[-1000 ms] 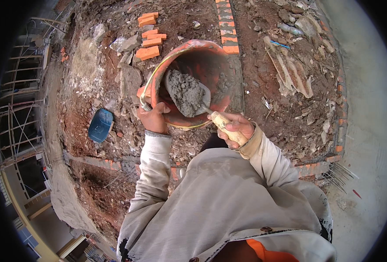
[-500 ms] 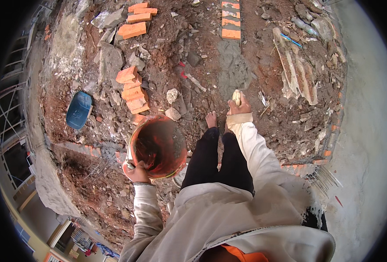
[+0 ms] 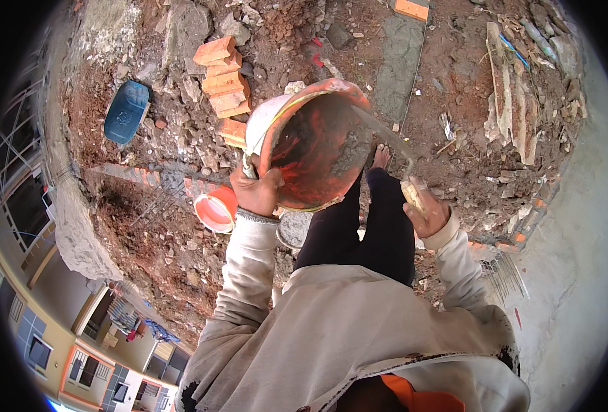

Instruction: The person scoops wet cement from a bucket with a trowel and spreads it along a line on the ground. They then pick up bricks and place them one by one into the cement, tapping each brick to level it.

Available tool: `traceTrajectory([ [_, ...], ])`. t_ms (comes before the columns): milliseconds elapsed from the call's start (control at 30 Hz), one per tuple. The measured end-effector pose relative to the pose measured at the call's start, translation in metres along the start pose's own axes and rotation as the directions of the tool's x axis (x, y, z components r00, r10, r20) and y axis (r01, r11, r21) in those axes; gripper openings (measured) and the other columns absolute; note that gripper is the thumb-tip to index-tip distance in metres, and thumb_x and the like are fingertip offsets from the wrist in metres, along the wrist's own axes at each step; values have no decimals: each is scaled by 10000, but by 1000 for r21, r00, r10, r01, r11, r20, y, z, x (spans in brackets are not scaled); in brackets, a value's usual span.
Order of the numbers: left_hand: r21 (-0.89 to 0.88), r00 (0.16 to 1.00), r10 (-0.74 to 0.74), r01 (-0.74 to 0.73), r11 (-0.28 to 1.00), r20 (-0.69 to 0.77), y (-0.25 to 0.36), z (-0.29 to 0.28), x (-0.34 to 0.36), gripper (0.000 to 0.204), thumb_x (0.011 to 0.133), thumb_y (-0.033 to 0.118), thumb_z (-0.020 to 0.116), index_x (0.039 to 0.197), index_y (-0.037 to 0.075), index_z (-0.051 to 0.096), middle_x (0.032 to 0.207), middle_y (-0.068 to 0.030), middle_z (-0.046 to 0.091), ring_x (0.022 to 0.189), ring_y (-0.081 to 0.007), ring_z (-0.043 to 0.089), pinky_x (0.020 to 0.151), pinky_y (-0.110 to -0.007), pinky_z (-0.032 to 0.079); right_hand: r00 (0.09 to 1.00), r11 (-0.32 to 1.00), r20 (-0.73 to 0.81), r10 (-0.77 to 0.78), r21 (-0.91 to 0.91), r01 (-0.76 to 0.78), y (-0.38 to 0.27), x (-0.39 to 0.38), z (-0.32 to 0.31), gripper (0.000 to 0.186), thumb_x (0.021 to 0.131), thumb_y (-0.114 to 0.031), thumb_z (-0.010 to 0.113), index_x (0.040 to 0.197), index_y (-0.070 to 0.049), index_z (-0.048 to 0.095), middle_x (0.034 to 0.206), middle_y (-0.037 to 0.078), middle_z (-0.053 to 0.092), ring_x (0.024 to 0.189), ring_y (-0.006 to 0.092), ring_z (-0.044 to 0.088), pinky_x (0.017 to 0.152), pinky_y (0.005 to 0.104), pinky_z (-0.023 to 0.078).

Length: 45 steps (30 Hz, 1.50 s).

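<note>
My left hand (image 3: 256,187) is closed on the rim of an orange bucket (image 3: 331,161), tilted so that its mouth faces up toward me. Grey mortar (image 3: 348,147) clings to the bucket's inner right side. In my right hand (image 3: 428,211) is a trowel (image 3: 412,194), gripped by its pale handle. The trowel's mortar-smeared blade reaches to the bucket's right rim; I cannot tell whether it touches. Beyond the bucket, a strip of wet mortar (image 3: 399,65) runs along the ground, with one orange brick (image 3: 411,9) at its far end.
A stack of orange bricks (image 3: 225,82) lies left of the strip, near a blue tub (image 3: 127,112). A smaller orange bucket (image 3: 216,209) and a round grey-filled container (image 3: 293,228) stand close to my legs. Broken slabs (image 3: 501,96) lie at right, beside a concrete floor (image 3: 565,254).
The bucket has come up and right, nearer the middle. My right hand has drawn back from the mortar strip, bringing the trowel to the bucket. The smaller orange bucket now shows.
</note>
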State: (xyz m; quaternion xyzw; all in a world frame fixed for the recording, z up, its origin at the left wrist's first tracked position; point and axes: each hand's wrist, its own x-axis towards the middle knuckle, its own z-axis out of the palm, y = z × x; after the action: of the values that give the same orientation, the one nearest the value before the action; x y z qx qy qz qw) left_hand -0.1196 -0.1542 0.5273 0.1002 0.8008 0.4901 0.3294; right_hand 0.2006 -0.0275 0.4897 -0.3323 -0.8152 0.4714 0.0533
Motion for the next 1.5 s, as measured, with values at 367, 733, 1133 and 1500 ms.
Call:
traceTrajectory([
  [367, -20, 927, 298, -302, 953, 229, 133, 27, 10, 132, 578, -76, 543, 695, -16, 554, 607, -34, 568, 506, -89, 514, 490, -228, 435, 642, -256, 766, -18, 617, -744, -16, 47, -1, 485, 893, -195, 528, 1347, -77, 411, 716, 88, 525, 492, 148, 519, 362, 245, 415],
  [733, -396, 991, 100, -128, 909, -91, 107, 10, 14, 203, 554, -116, 537, 673, 35, 473, 574, -41, 511, 474, -125, 476, 445, -250, 403, 974, 622, -137, 179, 783, -4, -77, -1, -57, 704, 795, -202, 592, 1386, 64, 314, 736, 120, 589, 491, 128, 523, 491, 240, 447],
  [1133, -365, 957, 201, -267, 892, -210, 132, -45, -5, 226, 590, -157, 517, 716, 27, 477, 563, -64, 523, 440, -148, 494, 436, -259, 425, 839, 916, -367, -401, -173, 362, -85, 45, -47, 540, 803, -73, 581, 1332, -63, 474, 1079, 214, 602, 884, 372, 649, 733, 411, 537],
  [1500, -145, 776, 629, -628, 765, -39, 216, -29, -68, 84, 616, -18, 579, 697, -8, 561, 583, -5, 536, 520, -81, 500, 477, -242, 417, 975, 818, 152, 160, -573, -44, -186, 114, -58, 781, 793, -132, 577, 1476, -199, 206, 1158, 361, 518, 988, 467, 598, 857, 488, 488],
])
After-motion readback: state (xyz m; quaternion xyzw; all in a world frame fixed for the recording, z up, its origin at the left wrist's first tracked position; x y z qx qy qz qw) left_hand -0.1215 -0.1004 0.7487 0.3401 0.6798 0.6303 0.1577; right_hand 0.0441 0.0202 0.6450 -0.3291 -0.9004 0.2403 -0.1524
